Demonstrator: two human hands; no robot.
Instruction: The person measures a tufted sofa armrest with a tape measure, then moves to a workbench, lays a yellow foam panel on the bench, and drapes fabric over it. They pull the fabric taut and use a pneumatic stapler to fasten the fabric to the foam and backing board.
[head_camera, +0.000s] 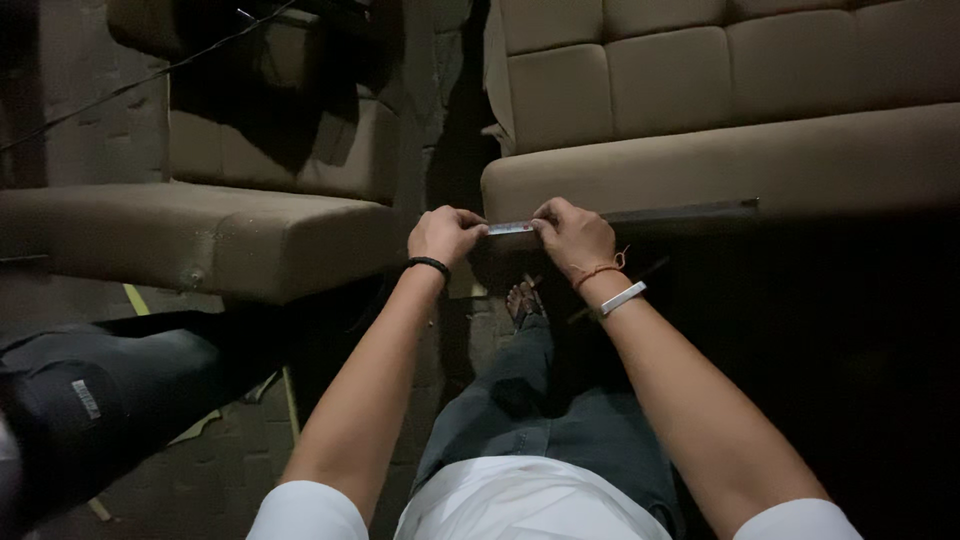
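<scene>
A large beige upholstered sofa with a square-tufted backrest (720, 70) is seen across the upper right, its long padded seat front running from the centre to the right edge. A second beige upholstered seat section (200, 235) is set to the left, well apart from the first, with a dark gap between them. A dark paved floor (215, 470) is seen below, crossed by thin yellowish strips. A dark-clad leg of another person (110, 385) is shown at the lower left. The wearer's own legs in grey trousers (560, 430) are stretched toward the sofa, and a sandalled foot (524, 300) is seen just under the hands.

A long dark flat strip (680, 212) is laid along the lower front edge of the right sofa. At its left end a narrow pale measuring tape (510, 228) is stretched flat between the two hands. The left hand (444, 236) is clenched on the tape's left end, a black band worn at its wrist. The right hand (572, 238) is closed on the tape's right end, pressing it against the sofa edge; an orange thread and a white band are worn at that wrist.
</scene>
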